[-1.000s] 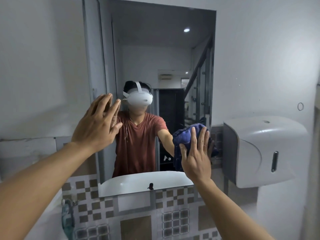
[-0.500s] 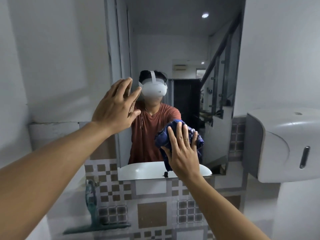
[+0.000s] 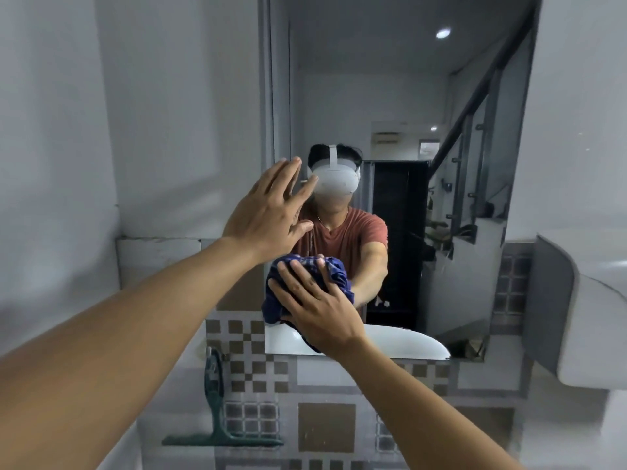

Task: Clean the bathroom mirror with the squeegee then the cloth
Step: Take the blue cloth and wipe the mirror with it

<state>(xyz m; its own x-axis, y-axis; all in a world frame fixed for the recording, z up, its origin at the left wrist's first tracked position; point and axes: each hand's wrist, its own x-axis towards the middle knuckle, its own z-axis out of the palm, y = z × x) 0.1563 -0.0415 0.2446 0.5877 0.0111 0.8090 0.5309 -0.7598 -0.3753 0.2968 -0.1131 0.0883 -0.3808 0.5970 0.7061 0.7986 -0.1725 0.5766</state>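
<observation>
Wiping with right hand (image 3: 319,307) flat, pressing blue cloth (image 3: 307,286) on mirror (image 3: 407,79) lower-left area; left hand (image 3: 268,212) spread wide, empty, against mirror edge; squeegee (image 3: 217,415) parked below against tiled wall, so squeegee stage looks done, cloth pass underway, upper glass likely left

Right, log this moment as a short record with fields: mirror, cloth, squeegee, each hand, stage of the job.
mirror: wall-mounted above patterned tiles
cloth: dark blue, bunched, pressed to the lower left of the glass
right hand: spread flat over the cloth
left hand: open, fingers spread, at the mirror's left edge, holding nothing
squeegee: green, unheld, standing on its blade against the tiled wall, below the mirror
stage: cloth wiping
</observation>
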